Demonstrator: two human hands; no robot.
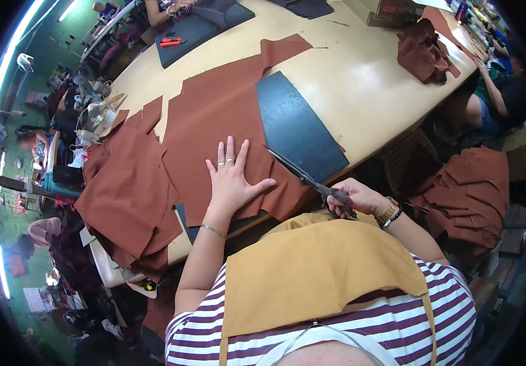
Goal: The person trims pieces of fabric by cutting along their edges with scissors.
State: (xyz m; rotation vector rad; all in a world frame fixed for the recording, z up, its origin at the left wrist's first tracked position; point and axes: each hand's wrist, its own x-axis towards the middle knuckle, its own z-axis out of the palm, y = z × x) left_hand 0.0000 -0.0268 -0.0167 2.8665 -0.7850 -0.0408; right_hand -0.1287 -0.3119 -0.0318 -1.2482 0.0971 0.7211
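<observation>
My left hand (pixel 232 174) lies flat with fingers spread on a large piece of reddish-brown fabric (pixel 211 110). My right hand (pixel 357 198) is wrapped around the dark, cloth-wrapped handles of fabric scissors (pixel 302 174). Their long blades point up and left, with the tips at the fabric's right edge. Beneath the fabric is a dark board (pixel 296 122), bare on its right part. The fabric's near edge hangs in folds by the table's front edge, close to my mustard apron (pixel 324 268).
Brown fabric pieces (pixel 122 195) are heaped at the left. A crumpled brown bundle (pixel 424 52) and a cardboard box (pixel 385 12) sit at the far right. A red-handled tool (pixel 171 42) lies on another dark board. Stacked brown fabric (pixel 467 195) stands right of me. Other people work around.
</observation>
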